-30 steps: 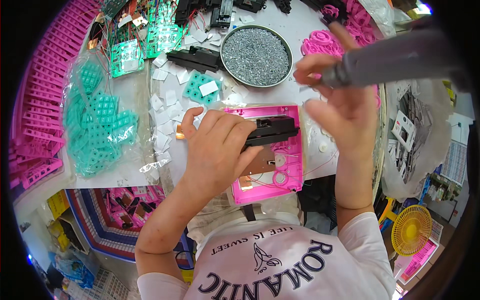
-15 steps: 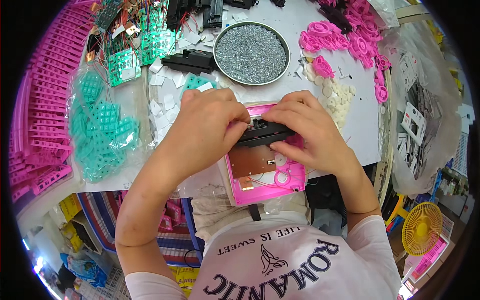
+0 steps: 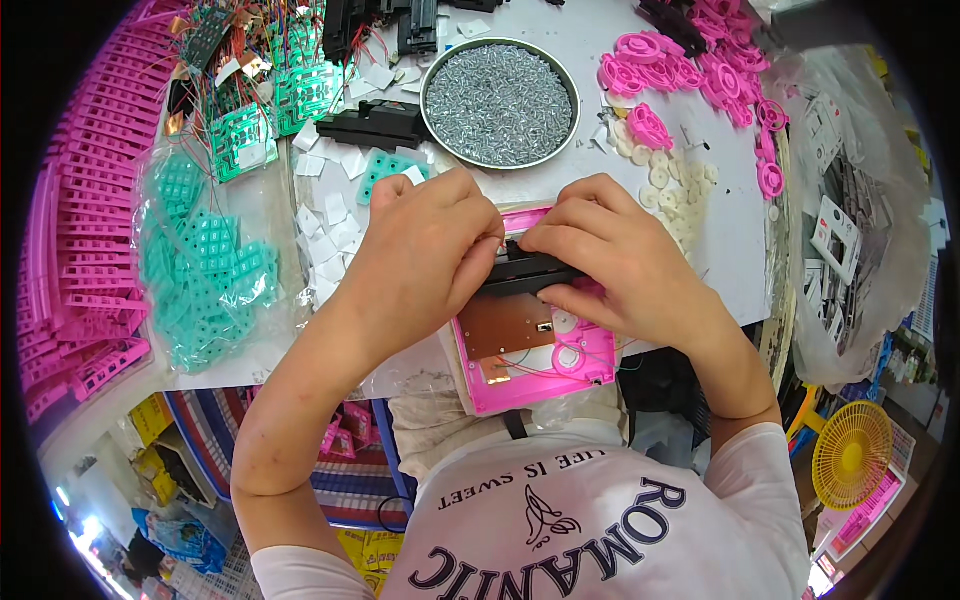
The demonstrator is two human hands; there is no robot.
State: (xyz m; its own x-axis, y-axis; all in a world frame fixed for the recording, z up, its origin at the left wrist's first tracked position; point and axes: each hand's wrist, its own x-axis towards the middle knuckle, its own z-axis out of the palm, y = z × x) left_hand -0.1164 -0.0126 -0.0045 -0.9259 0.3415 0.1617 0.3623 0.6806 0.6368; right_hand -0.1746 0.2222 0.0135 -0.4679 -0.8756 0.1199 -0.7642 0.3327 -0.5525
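A pink plastic housing [image 3: 487, 397] lies in front of me at the table's near edge, its inside facing up. Inside it sit a brown circuit board [image 3: 507, 326], a white round piece [image 3: 564, 321] and thin wires. Across its far part I hold a long black plastic part [image 3: 528, 275], slightly tilted. My left hand [image 3: 425, 245] is closed at the part's left end, thumb and curled fingers pinching there; the fingertips are partly hidden. My right hand [image 3: 615, 255] grips the right end, fingers on top and thumb beneath along the near side.
Beyond my hands stands a round tray [image 3: 424, 120] of small screws. White squares [image 3: 338, 240], teal rubber keypads [image 3: 215, 290] and green circuit boards [image 3: 240, 140] lie left; pink housings [image 3: 90, 250] are stacked farther left. Cream discs [image 3: 680, 200] and pink rings [image 3: 650, 125] lie right.
Both hands stay on the black part with only slight finger shifts. The whole view has moved a little; the housing keeps its place beneath my hands.
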